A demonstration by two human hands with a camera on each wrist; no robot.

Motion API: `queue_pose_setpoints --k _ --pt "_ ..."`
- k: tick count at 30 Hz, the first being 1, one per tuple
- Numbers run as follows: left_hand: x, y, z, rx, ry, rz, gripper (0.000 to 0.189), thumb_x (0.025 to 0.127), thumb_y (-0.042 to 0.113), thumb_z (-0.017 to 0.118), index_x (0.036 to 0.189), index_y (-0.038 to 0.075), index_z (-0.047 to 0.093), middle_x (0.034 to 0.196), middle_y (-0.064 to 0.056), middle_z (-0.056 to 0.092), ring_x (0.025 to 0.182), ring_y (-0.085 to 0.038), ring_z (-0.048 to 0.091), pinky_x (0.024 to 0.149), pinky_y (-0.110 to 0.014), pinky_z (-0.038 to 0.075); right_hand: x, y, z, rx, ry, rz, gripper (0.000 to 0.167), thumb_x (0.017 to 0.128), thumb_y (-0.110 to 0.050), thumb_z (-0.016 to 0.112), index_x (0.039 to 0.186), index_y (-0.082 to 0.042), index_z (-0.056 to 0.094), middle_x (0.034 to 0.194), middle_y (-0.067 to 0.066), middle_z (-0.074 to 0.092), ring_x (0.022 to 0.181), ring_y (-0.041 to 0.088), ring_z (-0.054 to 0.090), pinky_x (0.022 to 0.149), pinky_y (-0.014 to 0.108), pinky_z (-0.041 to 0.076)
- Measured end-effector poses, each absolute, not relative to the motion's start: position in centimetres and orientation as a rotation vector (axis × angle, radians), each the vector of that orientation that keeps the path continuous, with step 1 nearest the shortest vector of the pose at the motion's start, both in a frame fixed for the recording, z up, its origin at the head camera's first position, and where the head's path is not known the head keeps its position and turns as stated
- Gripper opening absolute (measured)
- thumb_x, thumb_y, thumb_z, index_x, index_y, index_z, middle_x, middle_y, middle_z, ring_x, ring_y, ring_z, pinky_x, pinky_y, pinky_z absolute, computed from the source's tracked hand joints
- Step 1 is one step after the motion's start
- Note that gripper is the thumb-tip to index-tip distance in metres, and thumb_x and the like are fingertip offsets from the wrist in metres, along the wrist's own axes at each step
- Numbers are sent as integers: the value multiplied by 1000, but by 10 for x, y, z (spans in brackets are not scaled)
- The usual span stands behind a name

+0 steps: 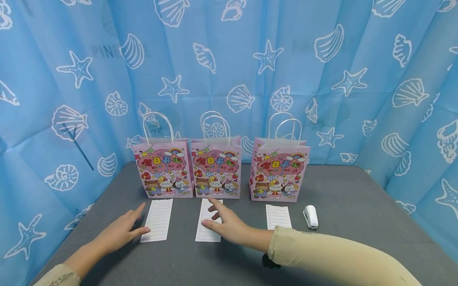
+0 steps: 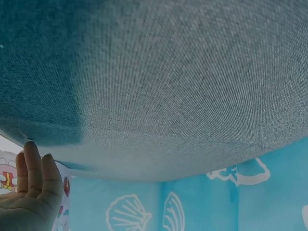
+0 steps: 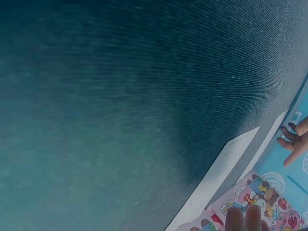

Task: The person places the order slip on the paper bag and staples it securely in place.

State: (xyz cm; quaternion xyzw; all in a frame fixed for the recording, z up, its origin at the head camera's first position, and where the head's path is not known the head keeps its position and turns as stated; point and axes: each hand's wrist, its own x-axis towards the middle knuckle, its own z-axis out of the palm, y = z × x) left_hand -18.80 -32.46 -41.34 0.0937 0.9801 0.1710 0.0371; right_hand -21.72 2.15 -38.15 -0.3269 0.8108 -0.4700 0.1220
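My left hand (image 1: 119,230) hovers at the left edge of a lined paper slip (image 1: 157,220), thumb and fingers spread, holding nothing. Over the middle paper slip (image 1: 208,230) is my right hand (image 1: 229,225), its fingers extended and apart with nothing between them. A third slip (image 1: 278,215) lies to the right, its lower end hidden by my right sleeve. Behind the slips stand three pink paper gift bags with cartoon animals: a left bag (image 1: 164,171), a middle bag (image 1: 216,171) and a right bag (image 1: 279,172). The left wrist view shows the left fingers (image 2: 33,173) straight.
A small white stapler-like device (image 1: 311,217) lies right of the third slip. The bags' white handles stand up. A grey cloth (image 1: 343,198) covers the table, and a blue curtain (image 1: 229,59) with shells and starfish hangs behind.
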Motion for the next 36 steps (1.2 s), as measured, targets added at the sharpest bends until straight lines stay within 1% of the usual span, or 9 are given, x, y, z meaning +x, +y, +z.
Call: queue_pose_setpoints --k 5,9,16,19,24,30,33,36 --pt "-191 -328 -414 297 3002 516 93 89 51 65 147 -11 26 110 -19 59 102 -39 59 82 -56 47 -220 10 -383 -907 2329 -1404 70 97 -25 61 152 -3 25 132 22 51 111 33 57 81 41 51" --pt "-192 -327 -414 306 3004 504 95 86 50 68 146 -12 27 104 -15 59 97 -34 59 79 -53 47 -222 2 -384 -852 2280 -1428 71 96 -24 63 152 -5 24 131 21 51 111 31 57 80 40 52" --pt "-200 -325 -413 235 2955 485 99 84 52 70 146 -12 26 98 -11 58 88 -26 57 77 -51 48 -224 -8 -385 -730 2226 -1464 71 95 -21 66 152 -7 26 130 19 51 113 32 57 88 47 51" --pt "-205 -327 -413 191 2915 479 101 83 54 70 147 -11 25 96 -10 57 84 -23 53 74 -47 47 -225 -16 -385 -720 2218 -1451 73 94 -22 67 152 -8 25 131 19 51 113 31 58 88 45 51" --pt "-212 -331 -417 199 2869 502 104 82 52 71 147 -11 22 93 -8 53 81 -21 50 72 -44 44 -228 -28 -389 -749 2219 -1419 77 92 -20 70 153 -9 25 134 19 51 109 27 60 83 38 53" --pt "-215 -336 -422 248 2835 585 102 83 47 72 147 -12 20 92 -7 50 82 -22 48 72 -42 41 -230 -38 -393 -746 2181 -1454 81 91 -18 70 154 -9 20 136 19 50 110 28 60 82 39 53" --pt "-217 -335 -419 235 2810 631 102 84 45 73 147 -13 18 91 -8 48 82 -23 47 71 -41 39 -234 -46 -393 -734 2185 -1427 82 91 -21 70 154 -8 19 133 18 52 108 26 61 82 39 53" --pt "-218 -334 -416 213 2786 641 102 84 45 73 148 -12 16 92 -9 47 82 -23 46 72 -42 39 -238 -55 -393 -732 2198 -1396 84 91 -23 72 155 -8 19 126 17 56 102 23 62 81 38 53"
